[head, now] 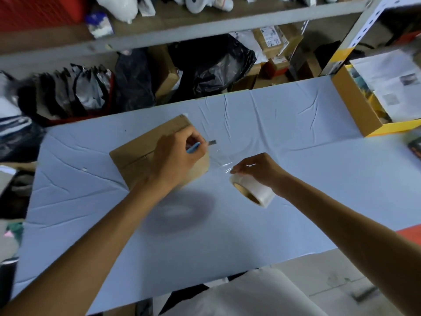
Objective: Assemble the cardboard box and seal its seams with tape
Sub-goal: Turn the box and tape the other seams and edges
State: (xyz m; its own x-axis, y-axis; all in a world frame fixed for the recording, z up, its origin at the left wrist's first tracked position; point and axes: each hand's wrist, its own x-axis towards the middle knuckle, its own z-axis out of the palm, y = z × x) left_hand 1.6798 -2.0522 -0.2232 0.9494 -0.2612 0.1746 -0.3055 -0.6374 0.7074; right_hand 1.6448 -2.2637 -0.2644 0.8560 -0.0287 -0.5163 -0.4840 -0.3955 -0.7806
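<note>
**Taping under way: strip at the blade**

We find the low brown cardboard box [136,156] lying on the pale blue cloth-covered table [227,224], left of centre. The left hand [180,158] sits over its right end, fingers curled round a blue-handled cutter [193,148]. The cutter's blade meets a clear strip of tape [222,159]. This strip runs from the box to the white roll of tape [252,190], which the right hand [262,172] grips, tilted, beside the box. An open cardboard carton [355,106] stands far right.
</note>
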